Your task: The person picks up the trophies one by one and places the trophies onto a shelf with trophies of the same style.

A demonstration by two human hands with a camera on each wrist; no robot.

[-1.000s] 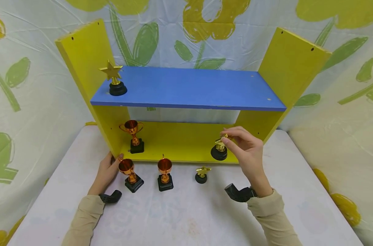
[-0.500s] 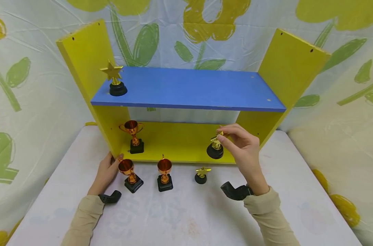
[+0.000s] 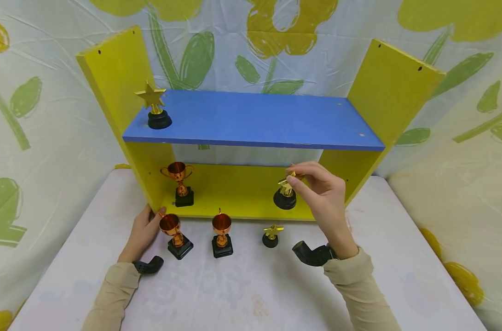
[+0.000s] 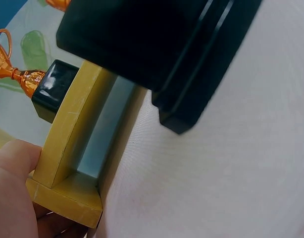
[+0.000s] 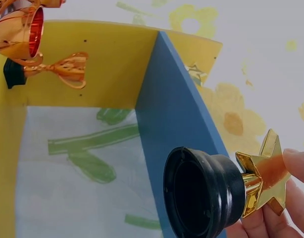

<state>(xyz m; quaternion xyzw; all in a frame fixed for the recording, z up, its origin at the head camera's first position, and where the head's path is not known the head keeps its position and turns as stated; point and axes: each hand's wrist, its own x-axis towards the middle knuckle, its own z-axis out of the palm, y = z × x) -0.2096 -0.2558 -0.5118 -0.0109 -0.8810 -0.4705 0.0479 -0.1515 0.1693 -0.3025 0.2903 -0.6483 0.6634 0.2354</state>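
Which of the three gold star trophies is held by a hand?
The star trophy pinched in the right hand; another stands on the blue shelf, the third on the white table.

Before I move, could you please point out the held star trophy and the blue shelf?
Held star trophy [image 5: 227,191], right wrist view, black base.
Blue shelf [image 3: 251,117], head view, top surface.

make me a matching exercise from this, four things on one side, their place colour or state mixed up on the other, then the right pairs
Things
1. right grip
2. left grip
3. upper shelf
4. right sleeve

Place, colour or state
A. beige
B. holding the left side board by its bottom corner
C. blue, with a standing star trophy near its left end
D. pinching a tilted star trophy by its gold star

Right pairs
1-D, 2-B, 3-C, 4-A
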